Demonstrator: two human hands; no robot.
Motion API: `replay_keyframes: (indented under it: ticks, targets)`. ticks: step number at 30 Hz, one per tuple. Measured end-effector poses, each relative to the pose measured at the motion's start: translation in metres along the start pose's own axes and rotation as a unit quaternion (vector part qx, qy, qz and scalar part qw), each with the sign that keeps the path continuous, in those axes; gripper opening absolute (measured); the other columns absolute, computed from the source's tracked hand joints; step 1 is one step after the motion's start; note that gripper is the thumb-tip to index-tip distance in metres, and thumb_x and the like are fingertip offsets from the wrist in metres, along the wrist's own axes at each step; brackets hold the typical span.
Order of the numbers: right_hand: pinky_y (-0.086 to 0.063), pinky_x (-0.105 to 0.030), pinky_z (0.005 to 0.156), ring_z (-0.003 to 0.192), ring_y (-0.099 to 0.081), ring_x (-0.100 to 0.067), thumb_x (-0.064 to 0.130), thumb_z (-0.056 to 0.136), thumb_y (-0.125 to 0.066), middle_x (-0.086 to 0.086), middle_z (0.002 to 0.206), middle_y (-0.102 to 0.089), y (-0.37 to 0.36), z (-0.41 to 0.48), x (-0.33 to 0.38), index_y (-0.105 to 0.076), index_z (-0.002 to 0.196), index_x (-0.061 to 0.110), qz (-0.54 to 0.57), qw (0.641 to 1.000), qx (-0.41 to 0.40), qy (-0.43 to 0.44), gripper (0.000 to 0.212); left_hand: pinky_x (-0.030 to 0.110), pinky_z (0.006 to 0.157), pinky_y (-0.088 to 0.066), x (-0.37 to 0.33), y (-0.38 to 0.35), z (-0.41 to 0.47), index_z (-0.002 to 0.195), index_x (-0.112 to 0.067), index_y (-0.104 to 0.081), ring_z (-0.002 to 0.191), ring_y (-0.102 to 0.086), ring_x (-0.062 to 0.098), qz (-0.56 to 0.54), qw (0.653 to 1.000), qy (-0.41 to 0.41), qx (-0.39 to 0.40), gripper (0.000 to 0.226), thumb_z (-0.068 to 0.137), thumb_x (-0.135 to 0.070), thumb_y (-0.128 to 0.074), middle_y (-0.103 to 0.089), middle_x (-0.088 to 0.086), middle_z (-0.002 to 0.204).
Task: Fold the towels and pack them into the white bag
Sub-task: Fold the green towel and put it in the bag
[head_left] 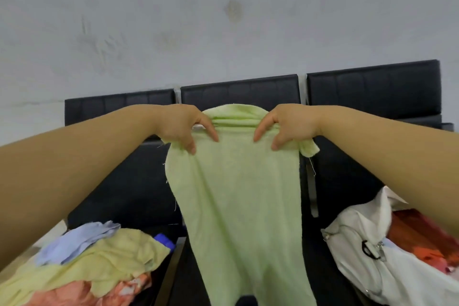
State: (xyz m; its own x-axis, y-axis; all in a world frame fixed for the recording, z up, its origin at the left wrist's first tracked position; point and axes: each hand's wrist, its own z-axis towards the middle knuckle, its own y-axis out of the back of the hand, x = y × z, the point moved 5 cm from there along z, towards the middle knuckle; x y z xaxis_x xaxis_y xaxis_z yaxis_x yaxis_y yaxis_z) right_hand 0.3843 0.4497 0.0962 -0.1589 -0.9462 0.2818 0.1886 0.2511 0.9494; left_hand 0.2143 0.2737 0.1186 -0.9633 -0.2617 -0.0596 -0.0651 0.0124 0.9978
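The light green towel [236, 206] hangs in the middle of the frame, held up by its top edge in front of the black bench [124, 181]. The left grip [183, 127] and right grip [285, 127] are both closed on that edge. The fingers curl down over the front of the cloth, and the fabric between them is gathered into a few ridges. A small corner pokes out past the outer side of each hand. Holding it high like this lets the towel's weight pull it flat and straight, probably so it can be squared up before a fold. It looks unfolded, so I judge the folding of this one has barely begun.

The white bag [347, 231] slumps at the lower right of the frame with its mouth facing the person, within easy reach for packing. Orange-red cloth [417, 238] shows inside it. At the lower left lies a loose heap waiting its turn, with a pale yellow towel [111, 256], a light blue cloth [77, 238] on top and a coral piece [74, 293] beneath.

The thumbs are hidden behind the towel, so how they pinch it cannot be told. The towel's lower end runs off the bottom of the frame, so I cannot tell whether it touches the seat. The right forearm and the frame edge cut off much of the bag, and how full it is cannot be judged. A small blue object [164, 240] beside the heap is too covered to name.
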Motion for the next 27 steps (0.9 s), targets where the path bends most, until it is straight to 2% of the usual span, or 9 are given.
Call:
replay_keyframes:
  ticks: [4,7,12,14,17,20,22,24,27]
  targets:
    - [-0.035,-0.023,0.097,0.121,-0.047,-0.004,0.017,0.084,-0.077,0.022,0.13,-0.054,0.023,0.026,-0.009,-0.071,0.109,0.051,-0.063,0.996,-0.069,0.001,0.043,0.032,0.099,-0.05,0.021,0.026,0.025,0.115,-0.06,-0.064,0.114,-0.057,0.007,0.037,0.998,0.008,-0.059,0.06,0.075,-0.02,-0.084,-0.056,-0.024,0.129]
    - [-0.028,-0.016,0.089,0.111,-0.043,-0.001,0.012,0.089,-0.069,0.023,0.119,-0.05,0.038,0.034,-0.005,-0.07,0.118,0.045,-0.126,0.986,-0.105,0.023,0.044,0.04,0.098,-0.052,0.032,0.038,0.037,0.114,-0.067,-0.058,0.114,-0.057,0.011,0.058,0.995,0.014,-0.08,0.067,0.075,-0.018,-0.083,-0.056,-0.023,0.131]
    - [-0.041,-0.022,0.087,0.104,-0.047,-0.007,0.013,0.093,-0.061,0.018,0.115,-0.051,0.032,0.023,-0.004,-0.068,0.119,0.047,-0.141,0.984,-0.107,0.015,0.044,0.028,0.097,-0.046,0.029,0.03,0.027,0.13,-0.057,-0.056,0.115,-0.049,0.002,0.115,0.99,-0.004,-0.08,0.068,0.08,-0.015,-0.077,-0.054,-0.026,0.136]
    - [-0.04,-0.02,0.08,0.101,-0.05,-0.01,0.014,0.093,-0.062,0.018,0.109,-0.051,0.01,0.01,-0.004,-0.068,0.117,0.049,-0.144,0.986,-0.085,0.015,0.043,0.028,0.097,-0.045,0.019,0.007,0.013,0.132,-0.054,-0.056,0.116,-0.047,0.001,0.117,0.991,-0.009,-0.059,0.067,0.083,-0.014,-0.076,-0.053,-0.023,0.136]
    - [-0.044,-0.018,0.087,0.1,-0.055,-0.001,0.017,0.091,-0.069,0.016,0.115,-0.055,-0.04,-0.019,-0.006,-0.07,0.115,0.05,-0.106,0.993,-0.042,0.023,0.04,0.025,0.095,-0.043,0.006,-0.055,-0.01,0.134,-0.05,-0.056,0.112,-0.046,-0.001,0.099,0.995,-0.028,0.005,0.065,0.084,-0.013,-0.075,-0.048,-0.026,0.126]
    - [-0.043,-0.003,0.069,0.084,-0.054,0.017,0.017,0.089,-0.073,0.027,0.105,-0.055,-0.112,-0.051,-0.011,-0.073,0.112,0.046,-0.021,0.998,0.064,-0.007,0.037,0.023,0.095,-0.044,-0.004,-0.14,-0.032,0.132,-0.05,-0.058,0.113,-0.049,-0.003,0.035,0.995,-0.04,0.081,0.063,0.083,-0.012,-0.074,-0.049,-0.029,0.123]
    - [-0.045,-0.008,0.067,0.072,-0.059,0.01,0.018,0.087,-0.076,0.029,0.088,-0.062,-0.167,-0.073,-0.018,-0.075,0.105,0.047,0.052,0.986,0.151,-0.048,0.035,0.017,0.088,-0.048,-0.012,-0.196,-0.047,0.128,-0.05,-0.061,0.104,-0.055,-0.013,-0.059,0.988,-0.029,0.137,0.061,0.083,-0.011,-0.075,-0.055,-0.029,0.123]
    - [-0.048,-0.013,0.083,0.087,-0.062,0.008,0.024,0.083,-0.079,0.037,0.095,-0.065,-0.219,-0.096,-0.03,-0.075,0.098,0.051,0.091,0.967,0.227,-0.073,0.032,0.007,0.083,-0.041,-0.021,-0.248,-0.059,0.129,-0.042,-0.065,0.091,-0.051,-0.027,-0.133,0.972,-0.029,0.189,0.058,0.083,-0.009,-0.078,-0.055,-0.031,0.118]
    - [-0.042,-0.012,0.097,0.115,-0.056,0.005,0.02,0.081,-0.081,0.027,0.118,-0.066,-0.27,-0.125,-0.049,-0.078,0.1,0.044,0.211,0.927,0.275,-0.144,0.03,0.019,0.107,-0.034,-0.026,-0.311,-0.072,0.121,-0.047,-0.068,0.114,-0.045,-0.023,-0.231,0.942,-0.03,0.243,0.056,0.077,-0.016,-0.085,-0.054,-0.033,0.126]
